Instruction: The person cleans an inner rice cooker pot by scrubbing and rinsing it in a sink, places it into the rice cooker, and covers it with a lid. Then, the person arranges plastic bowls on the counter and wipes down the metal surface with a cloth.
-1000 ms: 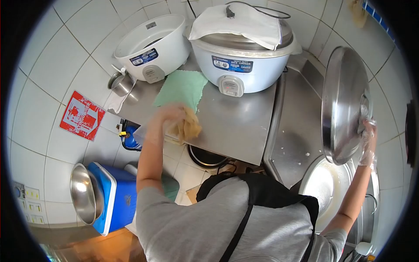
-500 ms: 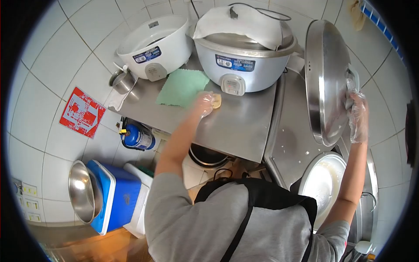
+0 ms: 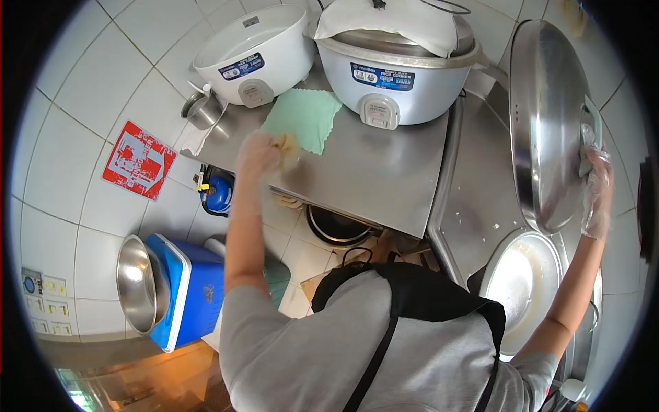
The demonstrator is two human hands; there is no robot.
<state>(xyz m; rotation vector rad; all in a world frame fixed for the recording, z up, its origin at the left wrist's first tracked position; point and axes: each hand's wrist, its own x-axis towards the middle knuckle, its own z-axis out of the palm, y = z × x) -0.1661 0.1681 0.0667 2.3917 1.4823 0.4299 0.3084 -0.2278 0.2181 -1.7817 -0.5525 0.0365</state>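
Note:
My left hand (image 3: pixel 257 158), in a clear plastic glove, is closed on a small pale-yellow sponge (image 3: pixel 285 147); both are smeared by motion. It is over the front left of the steel counter (image 3: pixel 391 178), just beside the green cloth (image 3: pixel 302 118) lying flat there. Out to the right, my right hand (image 3: pixel 597 185), gloved too, grips the handle (image 3: pixel 593 127) of a big metal lid (image 3: pixel 549 123). The lid stands tilted up on its edge, its handle side facing right. Part of my right fingers is hidden at the handle.
A rice cooker (image 3: pixel 388 82) with a white cloth (image 3: pixel 391 17) on top stands at the back. Left of it are a white cooker body (image 3: pixel 254 58) and a metal cup (image 3: pixel 201 112). A white-rimmed pot (image 3: pixel 525 275) sits lower right. A blue cooler (image 3: pixel 199 288) stands lower left.
My left hand has moved left along the counter with the sponge, past the green cloth's lower edge. My right hand still holds the lid. The whole view has shifted slightly.

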